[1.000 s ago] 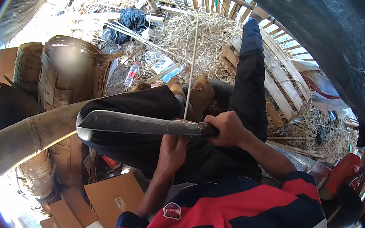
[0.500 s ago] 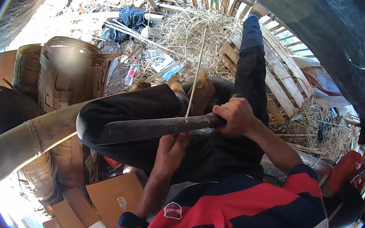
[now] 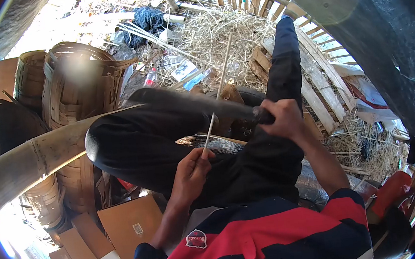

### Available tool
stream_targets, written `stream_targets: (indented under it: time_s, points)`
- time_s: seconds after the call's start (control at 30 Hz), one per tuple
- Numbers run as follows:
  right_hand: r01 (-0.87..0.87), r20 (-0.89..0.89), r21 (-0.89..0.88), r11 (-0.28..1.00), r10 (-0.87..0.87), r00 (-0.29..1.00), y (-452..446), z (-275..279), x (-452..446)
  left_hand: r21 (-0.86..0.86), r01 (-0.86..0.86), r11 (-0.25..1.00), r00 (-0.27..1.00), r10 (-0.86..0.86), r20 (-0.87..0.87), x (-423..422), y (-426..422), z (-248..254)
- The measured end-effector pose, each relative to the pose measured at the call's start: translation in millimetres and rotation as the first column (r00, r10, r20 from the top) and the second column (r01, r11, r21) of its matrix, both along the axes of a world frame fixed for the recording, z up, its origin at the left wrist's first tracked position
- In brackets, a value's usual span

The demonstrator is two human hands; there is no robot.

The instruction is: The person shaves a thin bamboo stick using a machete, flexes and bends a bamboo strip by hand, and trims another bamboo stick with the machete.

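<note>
My right hand (image 3: 285,120) grips the handle of a machete (image 3: 179,101) with a broad dark blade. The blade points left and slightly up, blurred by motion, and crosses over a thin pale stick (image 3: 223,69). My left hand (image 3: 193,174) is closed around the near end of this stick, just in front of my lap. From there the stick slants up and away, its far end above the straw. Whether the blade touches the stick, I cannot tell. A brown piece of wood (image 3: 233,96) sits between my legs, partly hidden behind the blade.
A thick bamboo pole (image 3: 33,160) runs in from the left beside my bent knee. Woven bamboo baskets (image 3: 69,86) and cardboard boxes (image 3: 131,221) stand on the left. Ahead lie straw (image 3: 217,25), a plastic bottle (image 3: 151,78) and a wooden pallet (image 3: 320,92). A dark tarp (image 3: 373,26) hangs at right.
The machete has swung up and away from my lap, its tip rising. My right hand has shifted slightly right and up. The stick's near end now shows in my left hand.
</note>
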State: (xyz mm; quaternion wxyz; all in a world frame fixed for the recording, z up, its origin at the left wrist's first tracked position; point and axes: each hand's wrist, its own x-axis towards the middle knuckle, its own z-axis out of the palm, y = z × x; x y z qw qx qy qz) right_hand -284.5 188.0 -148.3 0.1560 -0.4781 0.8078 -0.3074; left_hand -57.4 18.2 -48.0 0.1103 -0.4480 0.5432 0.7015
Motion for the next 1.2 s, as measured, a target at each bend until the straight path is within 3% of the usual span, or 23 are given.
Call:
stream_targets:
  time_s: [0.17,0.33,0.4,0.57,0.63,0.8,1.2]
  points:
    - [-0.211,0.038,-0.054,0.976,0.213,0.976,-17,16,28,-0.088,0.069,0.994,0.997,-0.071,-0.026,-5,4,-3]
    - [-0.168,0.039,-0.054,0.984,0.17,0.985,-24,3,6,-0.14,0.076,0.987,0.995,-0.083,-0.047,5,5,4]
    - [-0.046,0.11,-0.039,0.998,0.05,0.993,-21,-6,-5,-0.105,0.064,0.992,0.997,-0.067,-0.032,5,5,9]
    - [-0.059,0.097,-0.011,0.998,0.059,0.994,-15,-4,-10,-0.047,0.069,0.997,0.997,-0.071,-0.038,8,5,6]
    - [-0.055,0.105,-0.01,0.998,0.055,0.993,-16,1,-6,0.0,0.059,0.998,0.997,-0.059,0.041,6,5,11]
    - [-0.149,0.098,-0.032,0.988,0.151,0.984,-29,2,0,0.015,0.081,0.997,0.997,-0.081,0.01,7,8,12]
    - [-0.082,0.095,0.001,0.997,0.082,0.992,-15,-16,-44,0.126,0.048,0.991,0.998,-0.054,0.045,23,1,30]
